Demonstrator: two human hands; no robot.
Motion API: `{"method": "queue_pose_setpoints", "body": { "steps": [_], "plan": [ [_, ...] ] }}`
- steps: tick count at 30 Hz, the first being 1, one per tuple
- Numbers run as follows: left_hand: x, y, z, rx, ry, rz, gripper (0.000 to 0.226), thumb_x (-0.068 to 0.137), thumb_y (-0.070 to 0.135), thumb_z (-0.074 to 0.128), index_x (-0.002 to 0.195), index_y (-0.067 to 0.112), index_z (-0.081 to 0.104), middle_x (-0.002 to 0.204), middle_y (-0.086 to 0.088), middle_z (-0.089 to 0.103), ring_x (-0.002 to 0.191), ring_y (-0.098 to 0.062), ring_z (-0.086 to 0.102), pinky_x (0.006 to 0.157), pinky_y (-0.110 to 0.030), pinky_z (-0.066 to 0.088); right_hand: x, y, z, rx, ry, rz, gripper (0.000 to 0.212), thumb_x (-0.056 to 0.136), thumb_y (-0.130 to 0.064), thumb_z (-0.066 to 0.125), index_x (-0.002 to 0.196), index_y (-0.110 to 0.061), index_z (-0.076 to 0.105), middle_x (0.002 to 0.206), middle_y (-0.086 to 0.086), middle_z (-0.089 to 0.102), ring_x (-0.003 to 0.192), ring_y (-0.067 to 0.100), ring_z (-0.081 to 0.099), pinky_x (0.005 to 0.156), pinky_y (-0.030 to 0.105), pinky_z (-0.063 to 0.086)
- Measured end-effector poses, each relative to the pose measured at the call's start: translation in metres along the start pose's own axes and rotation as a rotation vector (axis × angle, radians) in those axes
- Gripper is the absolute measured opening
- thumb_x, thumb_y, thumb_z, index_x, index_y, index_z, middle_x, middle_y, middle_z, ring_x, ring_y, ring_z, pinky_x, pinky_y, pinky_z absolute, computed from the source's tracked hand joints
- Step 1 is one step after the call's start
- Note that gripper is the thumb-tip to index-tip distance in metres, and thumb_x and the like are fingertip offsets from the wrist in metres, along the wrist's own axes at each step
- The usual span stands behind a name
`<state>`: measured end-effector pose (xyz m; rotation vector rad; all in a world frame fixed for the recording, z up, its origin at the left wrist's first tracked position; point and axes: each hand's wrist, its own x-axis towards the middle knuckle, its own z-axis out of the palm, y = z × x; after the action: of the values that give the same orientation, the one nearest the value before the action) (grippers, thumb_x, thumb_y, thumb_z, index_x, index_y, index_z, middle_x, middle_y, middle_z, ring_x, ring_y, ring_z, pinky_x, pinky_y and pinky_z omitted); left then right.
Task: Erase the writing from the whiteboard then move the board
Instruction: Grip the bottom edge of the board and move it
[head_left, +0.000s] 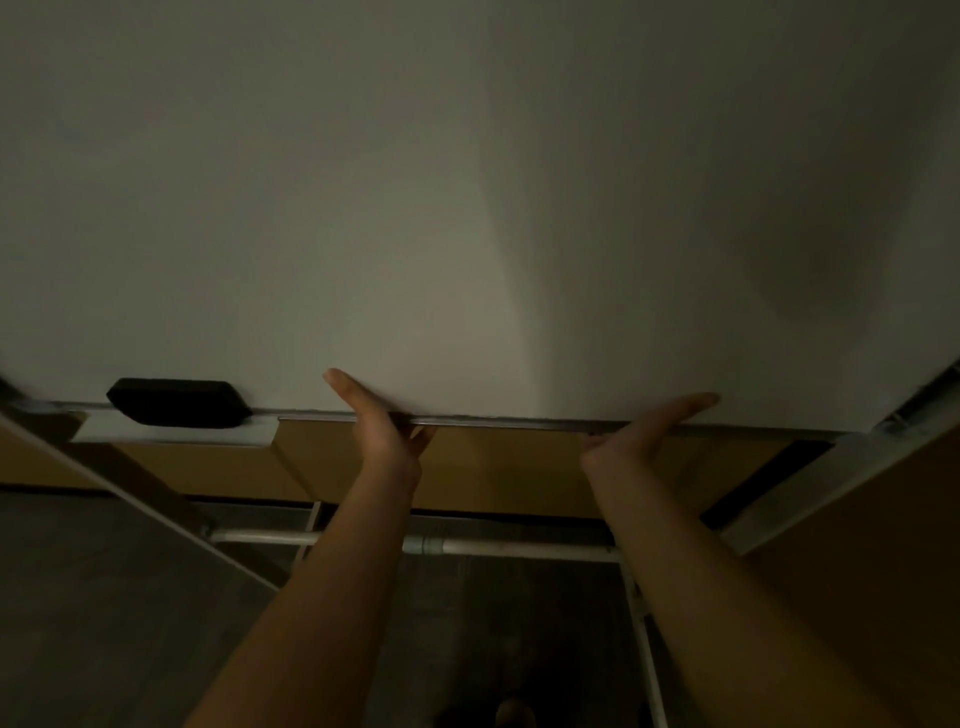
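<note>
The whiteboard fills the upper two thirds of the dim view, its white surface blank, with no writing to be seen on the part in frame. Along its lower edge runs a thin metal frame strip.

The person's left hand grips this lower edge a little left of centre: the thumb lies flat against the front of the board, pointing up and to the left, while the fingers curl under and behind the edge. The right hand holds the same edge further to the right, its thumb stretched along the front face toward the right and the fingers tucked beneath the strip. Both hands are closed on the board's bottom edge, and both bare forearms reach up from the bottom of the view.

To the left of the left hand, well apart from it, a black eraser rests on a short metal tray fixed at the board's lower edge. Below the board, a tan panel spans the width behind the hands; in the low light it could be a wall or a furniture face. Lower still, a metal crossbar of the stand runs horizontally behind the forearms, above a dark floor.
</note>
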<state>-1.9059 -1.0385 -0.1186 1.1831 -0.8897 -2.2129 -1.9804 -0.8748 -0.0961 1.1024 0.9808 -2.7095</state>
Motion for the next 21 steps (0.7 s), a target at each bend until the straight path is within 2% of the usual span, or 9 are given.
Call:
{"method": "queue_pose_setpoints", "body": {
  "steps": [6, 9, 13, 17, 19, 21],
  "plan": [
    [0.001, -0.005, 0.004, -0.012, 0.097, 0.015, 0.089, 0.082, 0.084, 0.029, 0.145, 0.022, 0.038, 0.136, -0.005, 0.055, 0.105, -0.024, 0.056, 0.082, -0.038, 0.05, -0.003, 0.0, -0.002, 0.003, 0.01, 0.001, 0.084, 0.085, -0.077, 0.034, 0.152, -0.032, 0.013, 0.157, -0.002, 0.022, 0.142, 0.022, 0.026, 0.117, 0.047, 0.018],
    [-0.001, -0.006, 0.006, -0.021, 0.123, 0.019, 0.089, 0.082, 0.084, 0.03, 0.144, 0.021, 0.04, 0.135, -0.005, 0.055, 0.105, -0.025, 0.057, 0.082, -0.037, 0.05, -0.001, 0.0, -0.002, -0.005, -0.007, 0.007, 0.086, 0.082, -0.081, 0.035, 0.152, -0.035, 0.015, 0.157, -0.005, 0.023, 0.142, 0.021, 0.026, 0.116, 0.046, 0.018],
    [-0.003, -0.003, 0.009, -0.051, 0.142, 0.011, 0.09, 0.081, 0.084, 0.033, 0.145, 0.02, 0.039, 0.136, -0.004, 0.055, 0.114, -0.027, 0.056, 0.094, -0.041, 0.052, -0.004, -0.001, -0.001, -0.009, -0.024, -0.006, 0.084, 0.082, -0.08, 0.036, 0.15, -0.034, 0.02, 0.152, -0.005, 0.03, 0.137, 0.021, 0.033, 0.115, 0.043, 0.024],
    [-0.005, -0.006, 0.011, -0.103, 0.175, 0.017, 0.087, 0.083, 0.081, 0.035, 0.143, 0.019, 0.04, 0.135, -0.005, 0.055, 0.111, -0.027, 0.057, 0.097, -0.042, 0.051, -0.006, 0.0, -0.007, 0.014, -0.087, -0.008, 0.076, 0.082, -0.078, 0.04, 0.144, -0.035, 0.034, 0.145, -0.002, 0.044, 0.125, 0.023, 0.047, 0.11, 0.045, 0.035],
    [-0.008, -0.007, 0.013, -0.142, 0.181, -0.009, 0.091, 0.082, 0.082, 0.036, 0.148, 0.018, 0.034, 0.141, -0.007, 0.051, 0.119, -0.029, 0.054, 0.103, -0.044, 0.047, -0.008, -0.001, -0.008, 0.061, -0.114, 0.004, 0.073, 0.081, -0.079, 0.042, 0.14, -0.035, 0.041, 0.137, -0.002, 0.051, 0.116, 0.023, 0.053, 0.106, 0.046, 0.04],
    [-0.017, -0.007, 0.019, -0.2, 0.207, -0.054, 0.098, 0.081, 0.084, 0.036, 0.154, 0.02, 0.02, 0.153, -0.007, 0.037, 0.134, -0.032, 0.042, 0.112, -0.047, 0.035, -0.009, -0.002, -0.008, 0.094, -0.142, 0.01, 0.073, 0.081, -0.079, 0.04, 0.139, -0.035, 0.043, 0.133, -0.001, 0.054, 0.114, 0.024, 0.054, 0.104, 0.046, 0.043]
  ]
}}
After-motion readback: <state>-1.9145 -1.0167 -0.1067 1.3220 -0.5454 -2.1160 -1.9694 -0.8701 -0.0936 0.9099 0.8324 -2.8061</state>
